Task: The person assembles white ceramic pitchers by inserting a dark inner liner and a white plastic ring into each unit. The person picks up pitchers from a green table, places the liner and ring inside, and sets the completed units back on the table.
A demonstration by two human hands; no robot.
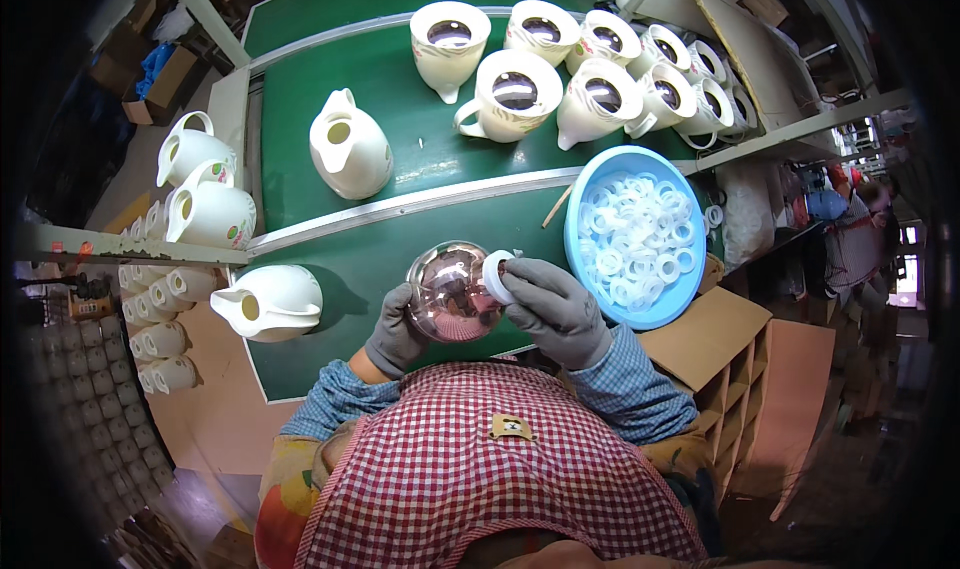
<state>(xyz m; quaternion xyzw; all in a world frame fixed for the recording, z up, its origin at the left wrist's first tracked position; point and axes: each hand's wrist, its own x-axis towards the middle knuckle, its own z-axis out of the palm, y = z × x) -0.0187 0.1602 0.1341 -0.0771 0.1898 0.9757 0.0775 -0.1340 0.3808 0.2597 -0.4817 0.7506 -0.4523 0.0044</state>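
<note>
In front of my apron, my gloved left hand (pixel 395 337) is closed around the left side of a shiny mirrored glass flask liner (pixel 447 294). The liner lies on its side, its neck end toward the right. My gloved right hand (pixel 562 314) pinches a white plastic ring (pixel 496 278) against that end; whether the ring is seated cannot be told. Beside my right hand, a light blue basin (pixel 574 231) holds many translucent white rings (pixel 640 239). A white jug (pixel 267 304) lies on the green table to the left of my left hand.
A metal strip (pixel 410 207) crosses the green table. Beyond it are another white jug (pixel 352 149) and, at back right, several white jugs (pixel 515 94) with mirrored liners inside. More jugs (pixel 210 209) stand at the left. Cardboard dividers (pixel 735 369) are at the right.
</note>
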